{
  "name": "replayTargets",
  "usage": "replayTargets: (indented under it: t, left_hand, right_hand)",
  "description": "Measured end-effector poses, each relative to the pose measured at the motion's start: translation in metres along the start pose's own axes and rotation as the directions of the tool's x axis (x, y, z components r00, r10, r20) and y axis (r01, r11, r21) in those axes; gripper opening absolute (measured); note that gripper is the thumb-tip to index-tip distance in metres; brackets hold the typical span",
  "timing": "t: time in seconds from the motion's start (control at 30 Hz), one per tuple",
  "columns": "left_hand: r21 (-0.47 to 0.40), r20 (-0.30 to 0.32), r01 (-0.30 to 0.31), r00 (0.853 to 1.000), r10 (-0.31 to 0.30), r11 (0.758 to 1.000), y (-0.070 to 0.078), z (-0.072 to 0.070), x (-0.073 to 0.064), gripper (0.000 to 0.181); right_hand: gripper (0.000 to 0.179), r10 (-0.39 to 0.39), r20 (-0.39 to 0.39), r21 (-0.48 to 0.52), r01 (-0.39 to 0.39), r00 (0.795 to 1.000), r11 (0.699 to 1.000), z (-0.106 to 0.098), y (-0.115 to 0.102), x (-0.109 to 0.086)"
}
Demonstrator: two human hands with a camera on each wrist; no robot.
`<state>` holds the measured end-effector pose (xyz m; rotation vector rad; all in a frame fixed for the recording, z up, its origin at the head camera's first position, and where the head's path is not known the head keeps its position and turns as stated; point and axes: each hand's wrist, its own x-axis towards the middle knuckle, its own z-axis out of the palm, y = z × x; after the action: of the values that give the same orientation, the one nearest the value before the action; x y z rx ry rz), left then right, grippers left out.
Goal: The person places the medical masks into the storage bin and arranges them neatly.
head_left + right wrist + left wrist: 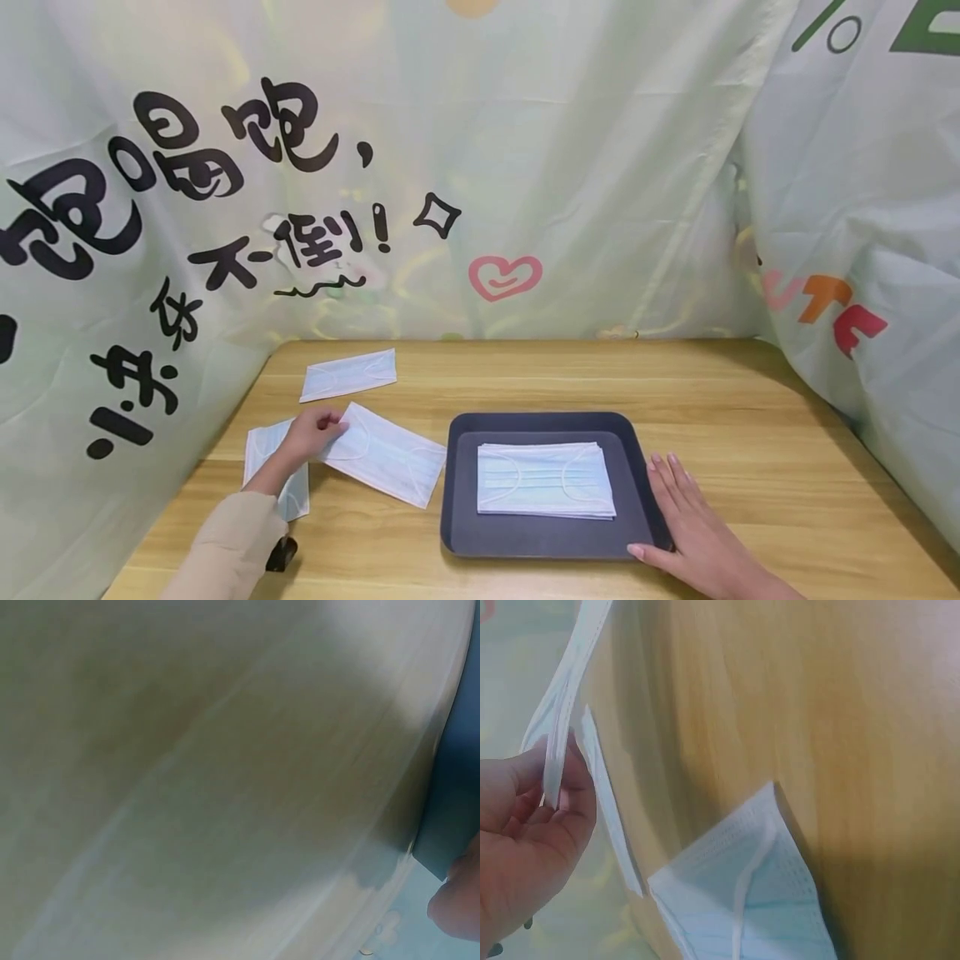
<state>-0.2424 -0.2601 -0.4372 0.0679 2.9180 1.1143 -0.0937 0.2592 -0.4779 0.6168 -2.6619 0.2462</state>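
Note:
My left hand pinches one end of a pale blue face mask; its other end reaches toward the dark tray. In the left wrist view, the thumb and fingers hold the mask's edge, raised over the table. A second face mask lies under the left forearm, and a third mask lies farther back. On the tray is a neat stack of masks, ear loops on top. My right hand rests against the tray's right side, fingers straight, thumb at the near right corner.
The wooden table carries everything. Printed cloth hangs along its back and both sides, close to the edges. A small black object shows beside the left sleeve.

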Motion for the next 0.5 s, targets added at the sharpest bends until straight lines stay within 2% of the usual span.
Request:
replayTargets:
  t: [0.27, 0.5]
  left_hand:
    - [-0.079, -0.017, 0.094, 0.995, -0.095, 0.992, 0.002, -0.008, -0.010, 0.025]
    - [-0.187, -0.009, 0.169, 0.985, -0.174, 0.968, 0.012, -0.015, -0.017, 0.036]
  right_hand:
    - [0.105, 0.012, 0.015, 0.011, -0.012, 1.000, 1.000, -0.001, 0.000, 0.000]
    - [0.104, 0.024, 0.027, 0.018, -0.024, 0.999, 1.000, -0.001, -0.001, 0.001]
